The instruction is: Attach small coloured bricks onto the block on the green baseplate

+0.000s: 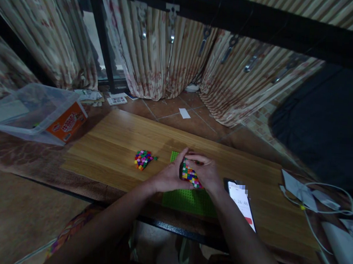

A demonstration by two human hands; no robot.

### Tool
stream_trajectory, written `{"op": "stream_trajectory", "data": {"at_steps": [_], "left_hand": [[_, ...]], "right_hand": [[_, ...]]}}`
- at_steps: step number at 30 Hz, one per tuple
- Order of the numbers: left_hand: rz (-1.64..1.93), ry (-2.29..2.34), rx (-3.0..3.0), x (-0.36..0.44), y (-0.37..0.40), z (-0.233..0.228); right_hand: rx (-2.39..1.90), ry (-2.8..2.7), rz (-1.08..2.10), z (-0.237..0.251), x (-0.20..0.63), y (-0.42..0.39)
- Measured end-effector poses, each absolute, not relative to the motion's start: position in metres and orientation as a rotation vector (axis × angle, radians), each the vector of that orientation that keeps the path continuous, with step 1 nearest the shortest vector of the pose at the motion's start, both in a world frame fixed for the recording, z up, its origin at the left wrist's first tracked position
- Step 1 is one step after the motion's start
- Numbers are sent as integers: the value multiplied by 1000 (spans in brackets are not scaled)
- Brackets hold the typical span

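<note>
- We see the left hand (174,174) curled around one side of the block (189,174), thumb and fingers spread to cup it.
- The right hand (206,171) closes over the other side, so both hands share the hold.
- The block, made of small coloured bricks, sits between our palms over the green plate (187,201), near the middle of the surface (114,138).
- As we judge it, uneven squeezing could pop bricks loose or bow a wall, since the block looks built from many small pieces.
- A slip of the fingers could drop it on the plate and break a corner.
- A careless sweep of the left arm could scatter the pile (143,160) (a few green bits already lie at its edge).
- The right forearm (233,229) passes close beside the phone (240,200) and might nudge it.
- Our hands hide much of the block, so we cannot tell whether it touches the plate or which fingertips press.
- The phone's top corner is blurred out, and the box (31,130) is cut off at the left.
</note>
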State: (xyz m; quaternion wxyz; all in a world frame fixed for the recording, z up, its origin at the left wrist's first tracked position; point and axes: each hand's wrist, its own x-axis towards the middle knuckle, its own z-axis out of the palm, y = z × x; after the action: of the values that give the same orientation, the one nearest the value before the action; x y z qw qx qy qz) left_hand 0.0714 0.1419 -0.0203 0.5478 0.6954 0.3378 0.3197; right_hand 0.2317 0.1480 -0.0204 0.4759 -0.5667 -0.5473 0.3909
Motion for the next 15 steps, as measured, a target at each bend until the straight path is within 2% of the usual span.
{"op": "stream_trajectory", "data": {"at_steps": [15], "left_hand": [[688, 853, 1677, 71, 141, -22]], "right_hand": [[-1515, -1442, 954, -18, 233, 149]]}}
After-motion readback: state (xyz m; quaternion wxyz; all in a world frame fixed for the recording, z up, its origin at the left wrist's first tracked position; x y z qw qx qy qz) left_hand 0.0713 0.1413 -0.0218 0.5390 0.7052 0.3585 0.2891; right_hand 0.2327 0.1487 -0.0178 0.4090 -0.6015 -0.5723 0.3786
